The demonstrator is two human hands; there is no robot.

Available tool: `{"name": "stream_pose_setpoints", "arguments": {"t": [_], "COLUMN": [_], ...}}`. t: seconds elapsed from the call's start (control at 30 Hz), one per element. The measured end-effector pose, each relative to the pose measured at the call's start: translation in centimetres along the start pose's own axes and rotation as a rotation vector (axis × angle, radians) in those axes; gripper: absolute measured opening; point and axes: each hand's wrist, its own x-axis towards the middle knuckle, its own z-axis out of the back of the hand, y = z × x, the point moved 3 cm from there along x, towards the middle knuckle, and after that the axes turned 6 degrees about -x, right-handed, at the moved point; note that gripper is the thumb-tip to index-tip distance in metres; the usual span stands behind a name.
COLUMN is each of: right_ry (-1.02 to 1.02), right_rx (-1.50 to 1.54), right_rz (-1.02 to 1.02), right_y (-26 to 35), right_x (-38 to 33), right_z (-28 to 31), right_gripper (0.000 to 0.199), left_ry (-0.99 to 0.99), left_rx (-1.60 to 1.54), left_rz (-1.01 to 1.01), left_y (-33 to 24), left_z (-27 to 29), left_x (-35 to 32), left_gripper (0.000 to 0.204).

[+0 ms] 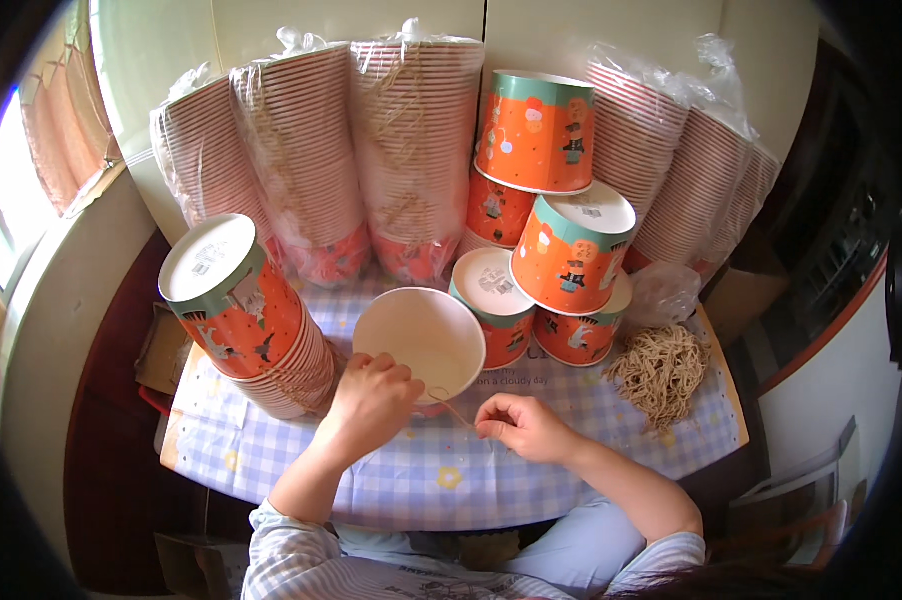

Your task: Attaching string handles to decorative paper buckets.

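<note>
Here, the paper bucket [420, 338] lies tipped, mouth facing 6 o'clock; left hand [371, 397] grips its rim, right hand [519, 424] pinches a string [454, 410] running 10-to-4 o'clock.

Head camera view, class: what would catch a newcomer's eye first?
Bagged stacks of orange paper cups wall the table's far side, with loose orange buckets piled at centre right. Nearer, the left hand steadies an open white-lined cup while the right hand pinches a thin cord.
</note>
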Motion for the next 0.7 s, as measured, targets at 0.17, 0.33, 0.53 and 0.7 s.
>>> {"name": "stream_pose_setpoints", "arguments": {"t": [0.17, 0.33, 0.53, 0.7], "right_ry": [0.019, 0.094, 0.236, 0.265], "right_rx": [0.092, 0.12, 0.006, 0.051], "right_rz": [-0.068, -0.196, -0.313, -0.296], "right_y": [-1.0, -2.8, -3.3, -5.0], "right_x": [0.5, 0.5, 0.8, 0.9], "right_z": [-1.6, -2.3, -3.9, -3.8], "right_gripper": [0.011, 0.02, 0.022, 0.022], "left_ry": [-0.162, -0.454, -0.6, -0.231], "left_rx": [-0.021, -0.152, -0.654, -1.321], "left_rz": [0.025, 0.02, -0.098, 0.247], "left_y": [1.2, 0.7, -1.2, -0.9], "left_z": [0.2, 0.0, -6.1, -12.5], "left_x": [-1.1, -2.3, -4.3, -5.4], "left_gripper": [0.007, 0.018, 0.015, 0.014]}}
